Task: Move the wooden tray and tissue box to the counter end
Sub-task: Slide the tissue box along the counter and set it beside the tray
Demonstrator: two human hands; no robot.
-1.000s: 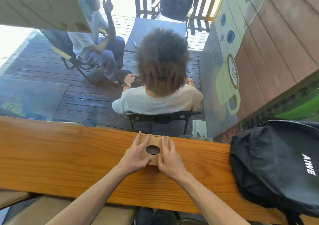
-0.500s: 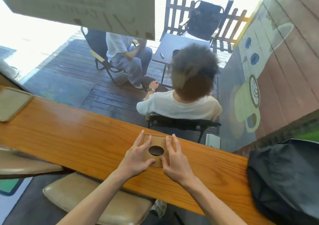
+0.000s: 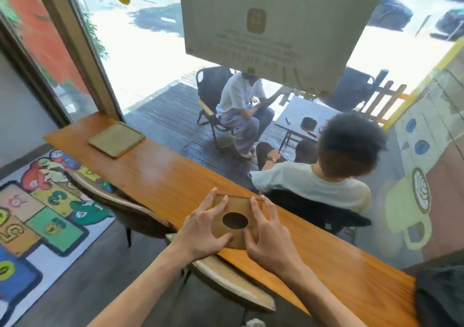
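So I've got both hands on the tissue box (image 3: 236,220) right now. It's a flat wooden one with an oval hole in the lid, sitting roughly mid-worktop (image 3: 160,176), close to the window edge. My left hand (image 3: 203,228) is spread along its left side, fingers over the top and thumb at the near edge; my right hand (image 3: 266,234) mirrors that on the right side. Neither is curled into a fist, both are flat and splayed, pressing on the lid and sides. Can't tell if the box is lifted or just resting on the wood.

I'd say the two-sided grip is so the box stays square when it gets slid or carried along, since it's wide and low and would twist under one hand.

The wooden tray (image 3: 116,138) lies flat way down the far left end of the worktop by the window frame, well apart from the box. That looks like the target end, so the box probably heads over beside it.
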